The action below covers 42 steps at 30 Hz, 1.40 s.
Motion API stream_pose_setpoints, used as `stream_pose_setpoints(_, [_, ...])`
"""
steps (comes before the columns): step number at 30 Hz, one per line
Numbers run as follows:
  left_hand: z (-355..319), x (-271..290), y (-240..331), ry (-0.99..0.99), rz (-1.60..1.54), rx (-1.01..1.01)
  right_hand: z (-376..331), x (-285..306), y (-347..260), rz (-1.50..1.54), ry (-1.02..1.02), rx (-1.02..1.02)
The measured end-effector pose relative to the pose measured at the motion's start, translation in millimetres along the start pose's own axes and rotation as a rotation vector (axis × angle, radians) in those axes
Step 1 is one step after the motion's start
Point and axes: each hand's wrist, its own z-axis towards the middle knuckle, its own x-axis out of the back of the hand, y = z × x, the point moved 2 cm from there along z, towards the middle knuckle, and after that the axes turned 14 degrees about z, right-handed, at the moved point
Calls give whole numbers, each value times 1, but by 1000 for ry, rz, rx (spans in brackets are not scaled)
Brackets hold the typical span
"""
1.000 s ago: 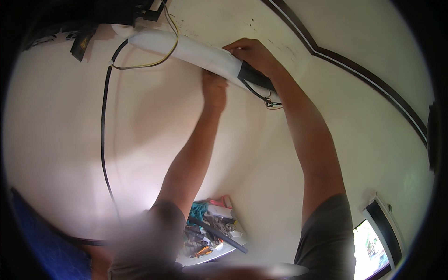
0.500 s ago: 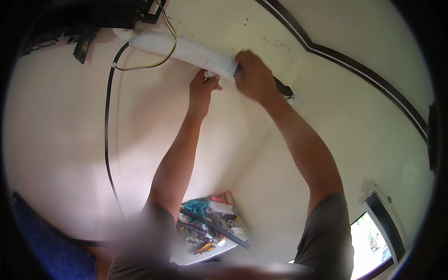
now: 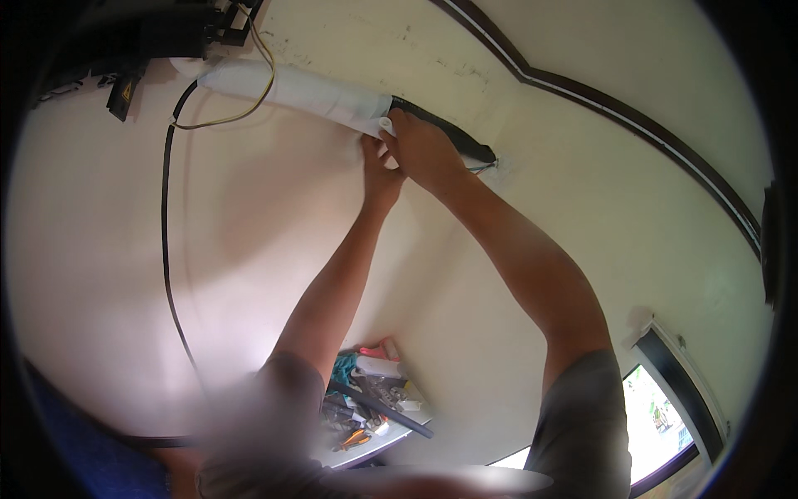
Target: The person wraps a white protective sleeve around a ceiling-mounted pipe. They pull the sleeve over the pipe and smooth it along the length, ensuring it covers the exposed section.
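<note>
High on a cream wall runs a pipe bundle wrapped in white tape [image 3: 299, 90]. Its unwrapped end is black insulation [image 3: 453, 137] that goes into a hole in the wall. My left hand [image 3: 381, 170] reaches up from below and pinches the tape's loose end at the edge of the wrapped section. My right hand [image 3: 424, 150] is closed around the bundle just right of it, over the black part. Both arms are stretched upward.
A black cable [image 3: 166, 249] hangs down the wall on the left, and a thin yellow wire [image 3: 253, 91] loops beside the dark unit [image 3: 158, 33] at the top. Tools lie on a table [image 3: 374, 399] below. A window [image 3: 665, 407] is at lower right.
My right hand has slid left along the bundle, from the black end to the edge of the white wrap. My left hand moved up to the same spot.
</note>
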Motion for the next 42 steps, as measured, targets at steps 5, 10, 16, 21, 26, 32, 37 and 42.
stream_pose_setpoints(5, [26, -66, -32, 129, -80, -1, -9, 15, -11, -245, -33, 195])
stream_pose_setpoints(10, [19, -71, -5, -23, 838, -125, -41, 3, -33, -287, 94, 339])
stream_pose_setpoints(16, [36, -68, 27, 191, 35, 212, -38, 33, -33, -201, -53, 304])
stream_pose_setpoints(21, [50, -69, 30, 490, -442, 240, 40, 62, 6, -114, -88, 96])
stream_pose_setpoints(26, [47, -48, 22, 269, -412, 314, 80, 26, 24, 64, 10, 105])
stream_pose_setpoints(32, [57, 47, 20, -91, -722, 164, 91, 4, 55, 605, -46, -209])
stream_pose_setpoints(37, [73, 60, 28, -204, -676, 185, 102, -7, 57, 66, -265, 30])
stream_pose_setpoints(42, [59, 59, 36, -18, -473, 217, 68, 8, 43, 80, 191, -61])
